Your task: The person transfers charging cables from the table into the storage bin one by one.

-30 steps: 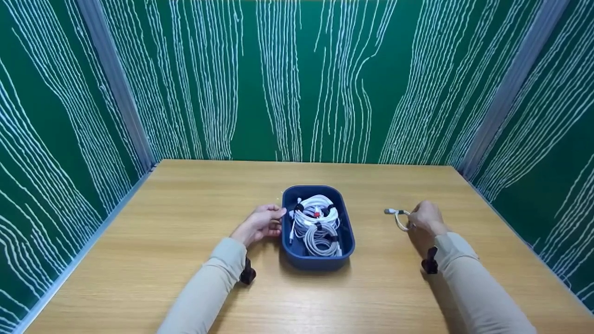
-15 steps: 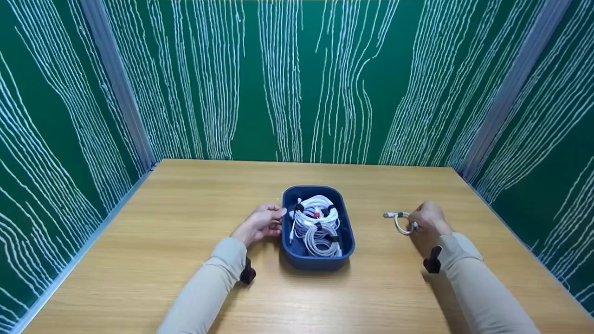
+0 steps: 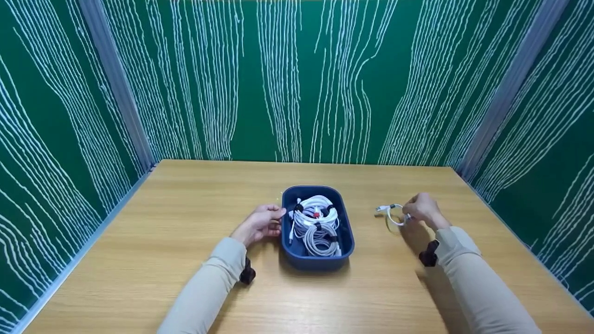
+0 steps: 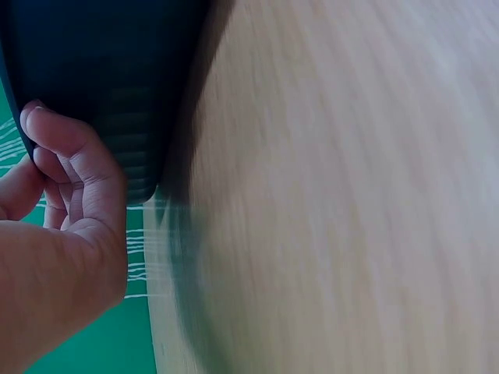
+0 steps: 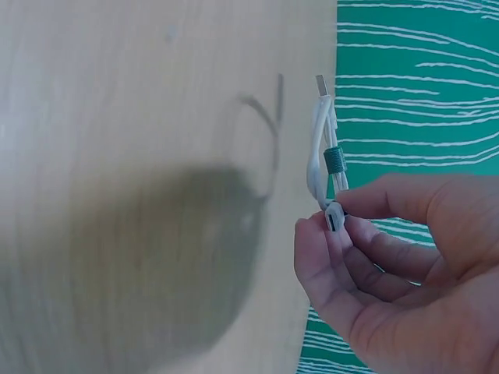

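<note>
A dark blue bin (image 3: 317, 264) stands mid-table with coiled white and grey cables (image 3: 304, 220) inside, bound with black straps. At its left side my left hand (image 3: 260, 223) grips the rim; the left wrist view shows the fingers curled against the bin's outer wall (image 4: 86, 70). To the right of the bin, my right hand (image 3: 423, 209) pinches a short white USB cable (image 3: 383, 208) between thumb and fingertips. The right wrist view shows this looped cable (image 5: 315, 156) with a green strap (image 5: 334, 160), its USB plug pointing away and its small end connector at the fingertips.
The wooden table (image 3: 209, 185) reaches back to a green wall (image 3: 250, 116) with white wavy lines. Green side panels and grey posts (image 3: 116, 79) stand left and right. A dark wrist-worn camera sits on each forearm, such as the left one (image 3: 248, 272).
My right hand has risen slightly and shifted left with the USB cable, which now casts a separate shadow on the table. My left hand and the bin have stayed in place.
</note>
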`<state>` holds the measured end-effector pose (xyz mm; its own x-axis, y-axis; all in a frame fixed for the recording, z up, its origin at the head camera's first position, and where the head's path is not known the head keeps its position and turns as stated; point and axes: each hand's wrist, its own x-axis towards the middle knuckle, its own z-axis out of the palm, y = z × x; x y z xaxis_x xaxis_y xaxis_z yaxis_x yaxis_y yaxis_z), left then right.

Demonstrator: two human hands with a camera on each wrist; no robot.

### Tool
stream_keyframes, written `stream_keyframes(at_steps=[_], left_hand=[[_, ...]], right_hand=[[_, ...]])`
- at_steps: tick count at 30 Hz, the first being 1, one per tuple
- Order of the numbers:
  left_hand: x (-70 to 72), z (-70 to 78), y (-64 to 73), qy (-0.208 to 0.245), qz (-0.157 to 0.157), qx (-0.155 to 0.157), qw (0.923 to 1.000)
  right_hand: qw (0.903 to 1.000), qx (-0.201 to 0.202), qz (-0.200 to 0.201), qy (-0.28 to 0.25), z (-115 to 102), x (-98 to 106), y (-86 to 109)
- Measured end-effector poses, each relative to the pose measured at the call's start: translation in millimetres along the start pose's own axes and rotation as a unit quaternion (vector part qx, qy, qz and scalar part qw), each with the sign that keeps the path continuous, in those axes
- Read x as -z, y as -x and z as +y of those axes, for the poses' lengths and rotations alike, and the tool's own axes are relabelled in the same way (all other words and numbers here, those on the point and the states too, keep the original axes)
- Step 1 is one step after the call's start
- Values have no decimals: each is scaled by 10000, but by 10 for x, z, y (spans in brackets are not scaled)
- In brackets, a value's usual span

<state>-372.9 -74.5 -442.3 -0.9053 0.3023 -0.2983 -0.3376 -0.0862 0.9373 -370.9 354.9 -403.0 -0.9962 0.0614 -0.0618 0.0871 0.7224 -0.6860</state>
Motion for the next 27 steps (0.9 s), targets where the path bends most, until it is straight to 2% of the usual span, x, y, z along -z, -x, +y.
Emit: stream_keyframes(at_steps=[11, 27], left_hand=[[-2, -4, 15, -31, -1, 11, 10000], [9, -5, 2, -4, -67, 11, 10000]], right_hand=[[9982, 148, -55, -584, -168, -34, -16], [9953, 270, -379, -845, -519, -85, -22]])
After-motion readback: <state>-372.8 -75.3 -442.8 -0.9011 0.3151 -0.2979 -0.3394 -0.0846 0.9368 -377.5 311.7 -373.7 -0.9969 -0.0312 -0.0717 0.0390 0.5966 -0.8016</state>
